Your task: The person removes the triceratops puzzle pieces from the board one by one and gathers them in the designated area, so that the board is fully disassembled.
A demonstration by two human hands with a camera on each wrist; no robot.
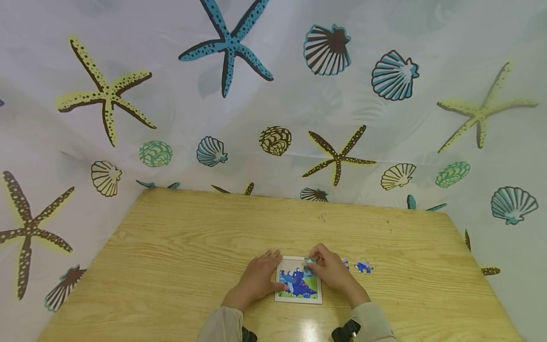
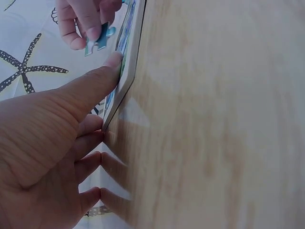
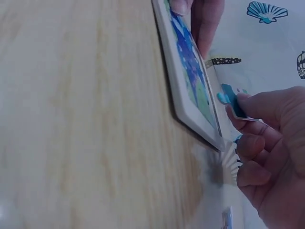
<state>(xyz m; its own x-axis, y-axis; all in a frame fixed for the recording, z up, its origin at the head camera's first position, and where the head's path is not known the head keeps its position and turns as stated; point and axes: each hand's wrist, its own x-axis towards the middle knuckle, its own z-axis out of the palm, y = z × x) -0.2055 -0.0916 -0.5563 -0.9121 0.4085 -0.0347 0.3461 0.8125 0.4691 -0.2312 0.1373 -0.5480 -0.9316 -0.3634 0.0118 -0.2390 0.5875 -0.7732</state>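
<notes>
A white-framed puzzle tray (image 1: 297, 301) lies on the table, partly filled with pieces that show a blue and purple figure on green. My left hand (image 1: 258, 279) rests along the tray's left side, its thumb (image 2: 95, 83) over the near left part and its other fingers on the table by the edge. Above the tray's upper right part, my right hand (image 1: 334, 272) pinches a teal puzzle piece (image 3: 234, 101) between thumb and fingers. In the right wrist view the piece is tilted and apart from the tray.
Right of the tray a loose blue and purple piece (image 1: 364, 267) lies on the wooden table (image 1: 192, 237), and another (image 1: 345, 263) is partly hidden behind my right hand. A white cloth (image 1: 256, 109) with starfish and shells hangs around the table's back and sides.
</notes>
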